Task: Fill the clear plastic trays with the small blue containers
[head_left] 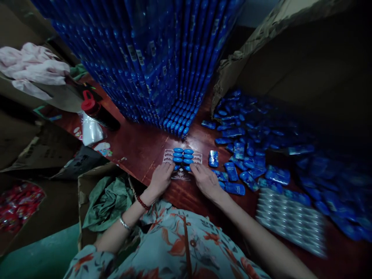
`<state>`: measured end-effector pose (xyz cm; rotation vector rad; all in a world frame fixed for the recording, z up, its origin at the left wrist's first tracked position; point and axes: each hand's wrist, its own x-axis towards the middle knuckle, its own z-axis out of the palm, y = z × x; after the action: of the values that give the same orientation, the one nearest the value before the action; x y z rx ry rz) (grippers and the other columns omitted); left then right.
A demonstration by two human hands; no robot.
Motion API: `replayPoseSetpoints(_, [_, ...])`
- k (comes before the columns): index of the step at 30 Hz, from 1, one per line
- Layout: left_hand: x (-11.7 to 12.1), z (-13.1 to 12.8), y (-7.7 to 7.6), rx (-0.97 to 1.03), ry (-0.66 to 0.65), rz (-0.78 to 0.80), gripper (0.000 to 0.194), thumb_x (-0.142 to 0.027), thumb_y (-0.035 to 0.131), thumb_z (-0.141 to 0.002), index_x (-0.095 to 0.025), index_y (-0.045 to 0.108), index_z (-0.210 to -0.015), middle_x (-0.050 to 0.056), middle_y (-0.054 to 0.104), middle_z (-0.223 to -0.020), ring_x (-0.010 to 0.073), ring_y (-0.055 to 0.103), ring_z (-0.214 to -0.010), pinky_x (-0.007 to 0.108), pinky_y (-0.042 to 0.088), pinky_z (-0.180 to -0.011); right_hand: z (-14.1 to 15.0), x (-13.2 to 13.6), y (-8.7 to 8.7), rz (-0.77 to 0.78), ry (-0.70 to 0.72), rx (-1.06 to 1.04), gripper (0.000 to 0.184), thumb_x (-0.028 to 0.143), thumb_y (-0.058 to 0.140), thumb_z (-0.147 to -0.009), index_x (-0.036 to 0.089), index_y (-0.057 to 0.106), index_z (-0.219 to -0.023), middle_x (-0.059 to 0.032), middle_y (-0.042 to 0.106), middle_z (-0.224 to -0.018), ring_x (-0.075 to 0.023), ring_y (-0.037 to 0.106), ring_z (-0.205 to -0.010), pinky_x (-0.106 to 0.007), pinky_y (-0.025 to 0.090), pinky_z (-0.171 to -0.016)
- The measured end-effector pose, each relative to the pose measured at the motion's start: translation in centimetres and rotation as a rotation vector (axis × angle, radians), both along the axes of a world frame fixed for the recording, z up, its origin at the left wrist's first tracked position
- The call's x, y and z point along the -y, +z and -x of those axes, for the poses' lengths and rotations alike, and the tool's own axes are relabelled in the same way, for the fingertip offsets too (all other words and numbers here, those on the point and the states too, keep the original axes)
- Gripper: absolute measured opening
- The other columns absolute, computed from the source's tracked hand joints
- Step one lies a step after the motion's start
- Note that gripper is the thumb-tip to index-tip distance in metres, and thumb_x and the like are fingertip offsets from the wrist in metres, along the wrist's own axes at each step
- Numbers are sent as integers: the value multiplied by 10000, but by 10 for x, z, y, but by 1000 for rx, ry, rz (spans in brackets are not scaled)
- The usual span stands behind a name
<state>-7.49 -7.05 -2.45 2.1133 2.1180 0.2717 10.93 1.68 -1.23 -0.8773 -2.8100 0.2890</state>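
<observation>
A clear plastic blister tray (197, 157) lies on the dark red table (139, 147) right in front of me, its middle pockets filled with several blue oval pieces (183, 154). My left hand (160, 179) rests on the tray's near left edge, fingers curled down onto it. My right hand (205, 179) presses on the near right edge, fingertips touching the blue pieces. One small blue packet (213, 158) stands just right of the tray.
A tall stack of filled blue trays (151, 58) rises behind. Loose blue packets (255, 155) spill from a cardboard box (290, 46) at right. Empty clear trays (290, 221) lie at near right. A red-capped bottle (99, 112), pink cloth (35, 68) and a box of green cloth (107, 197) sit left.
</observation>
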Motion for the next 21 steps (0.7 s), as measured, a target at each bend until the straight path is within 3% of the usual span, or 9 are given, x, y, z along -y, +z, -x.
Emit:
replayPoseSetpoints(4, [-11,3,16,-167,-233,58,367,7,370,-795,-136,498,-1108,109,594,-977,224,552,-907,340,457,-778,10,-1,23,-136,59,253,323,58,348,-856,106,546,-1107,-154,637,-915,-244,578,-835,-339,452,-698])
replayPoseSetpoints(6, [-15,0,22,-195,-264,84,353,12,371,-793,-135,500,-1088,108,590,-946,223,553,-892,342,450,-790,20,1,32,-173,68,343,329,30,333,-835,81,559,-1069,-176,636,-877,-253,580,-803,-333,438,-639])
replayPoseSetpoints(10, [-22,-11,27,-249,-149,92,278,-18,376,-821,-107,504,-1051,144,591,-924,245,573,-875,353,448,-755,41,3,37,-234,28,413,355,-12,278,-819,50,557,-1028,-179,623,-768,-240,576,-712,-307,391,-567])
replayPoseSetpoints(14, [-31,-7,42,-233,8,179,155,-65,407,-852,-105,554,-882,139,612,-820,239,600,-787,314,440,-678,42,-10,37,-184,-8,390,307,55,303,-863,111,525,-1066,-159,639,-825,-232,592,-760,-282,377,-577])
replayPoseSetpoints(16, [-34,0,54,-220,105,201,144,-184,457,-879,-103,569,-840,139,616,-777,249,601,-749,311,429,-645,29,-21,38,-69,-61,362,252,192,338,-915,159,503,-1102,-128,656,-837,-221,608,-758,-266,379,-572])
replayPoseSetpoints(18, [-34,2,64,-223,190,157,261,-339,477,-888,-105,580,-832,138,616,-751,266,597,-755,323,424,-646,7,-35,41,44,-156,313,284,333,344,-935,193,490,-1134,-98,671,-844,-208,623,-738,-255,381,-563])
replayPoseSetpoints(21, [-28,-15,67,-160,196,74,316,-401,429,-907,-140,581,-812,105,614,-743,245,587,-766,316,421,-664,-36,-58,41,141,-300,231,281,341,343,-936,226,545,-1094,-70,675,-947,-203,637,-798,-253,404,-590])
